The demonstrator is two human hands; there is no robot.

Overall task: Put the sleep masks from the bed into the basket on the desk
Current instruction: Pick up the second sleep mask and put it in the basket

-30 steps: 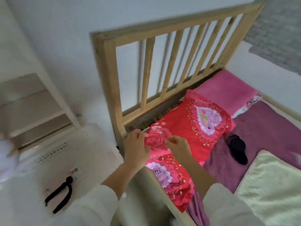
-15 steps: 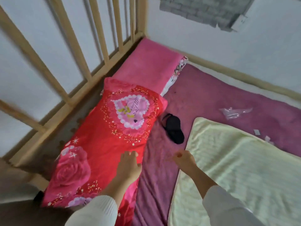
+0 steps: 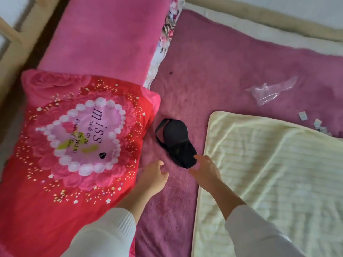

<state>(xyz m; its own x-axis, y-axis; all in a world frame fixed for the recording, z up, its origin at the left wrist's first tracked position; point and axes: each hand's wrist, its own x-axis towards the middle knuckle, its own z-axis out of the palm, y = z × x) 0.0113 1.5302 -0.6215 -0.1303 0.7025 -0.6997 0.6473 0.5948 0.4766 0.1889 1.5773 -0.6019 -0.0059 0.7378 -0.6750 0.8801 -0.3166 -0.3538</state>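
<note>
A black sleep mask (image 3: 176, 140) with its strap looped at the far end lies on the purple bed sheet (image 3: 213, 71), between a red pillow and a pale yellow blanket. My right hand (image 3: 204, 170) hovers at the mask's near end, fingers spread and just reaching its edge, holding nothing. My left hand (image 3: 153, 178) is a little to the left of the mask, fingers loosely curled and empty, beside the pillow's edge. The basket and the desk are out of view.
A red heart-print pillow (image 3: 74, 145) lies left, with a pink pillow (image 3: 104, 34) behind it. The pale yellow blanket (image 3: 274, 182) covers the right. A clear plastic wrapper (image 3: 271, 89) and small paper scraps (image 3: 315, 124) lie on the sheet. A wooden headboard (image 3: 11, 34) stands far left.
The view swung from the desk and headboard to the bed. Both hands let go of the red pillow and moved toward the black sleep mask, which now appears much closer.
</note>
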